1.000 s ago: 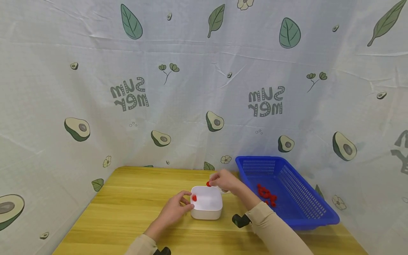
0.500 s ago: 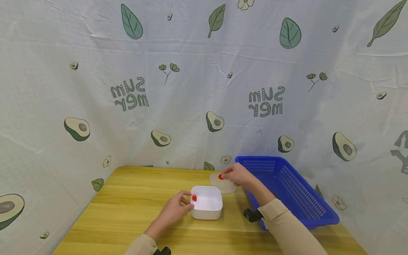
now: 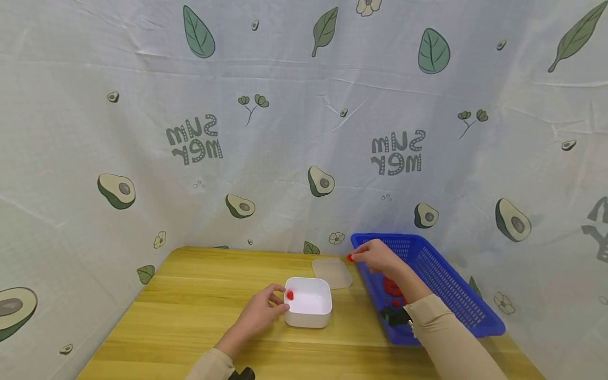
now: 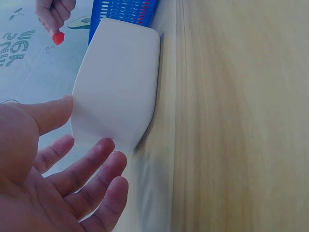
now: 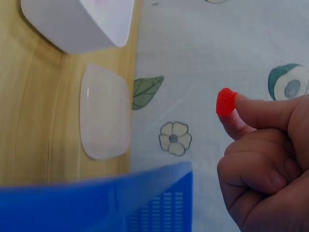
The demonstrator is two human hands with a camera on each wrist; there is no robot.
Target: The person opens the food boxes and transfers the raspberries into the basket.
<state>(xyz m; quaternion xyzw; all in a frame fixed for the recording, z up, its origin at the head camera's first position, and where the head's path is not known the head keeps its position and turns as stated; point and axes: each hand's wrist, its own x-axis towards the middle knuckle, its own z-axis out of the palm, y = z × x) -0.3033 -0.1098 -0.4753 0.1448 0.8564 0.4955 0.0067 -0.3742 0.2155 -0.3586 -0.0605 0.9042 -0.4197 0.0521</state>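
My left hand [image 3: 263, 310] is at the left side of a square white box [image 3: 309, 320], its thumb and fingers loosely spread. In the left wrist view the thumb touches the edge of the box, and the fingers lie close to its side. Inside the box, near the left wall, is one small red piece [image 3: 290, 295]. My right hand [image 3: 380, 257] pinches a small red bumpy berry [image 5: 226, 101] between thumb and forefinger, its other fingers curled into the palm. It is up by the left rim of a blue plastic basket [image 3: 451, 285].
A translucent flat lid [image 3: 332, 272] lies on the wooden table [image 3: 214, 295] behind the box. Several red pieces [image 3: 392, 286] lie in the basket, partly hidden by the right forearm. A printed cloth [image 3: 285, 132] hangs behind the table.
My right hand has moved right and slightly up, from behind the box over the lid to the basket's rim, still pinching the berry. The left hand and box have stayed in place.
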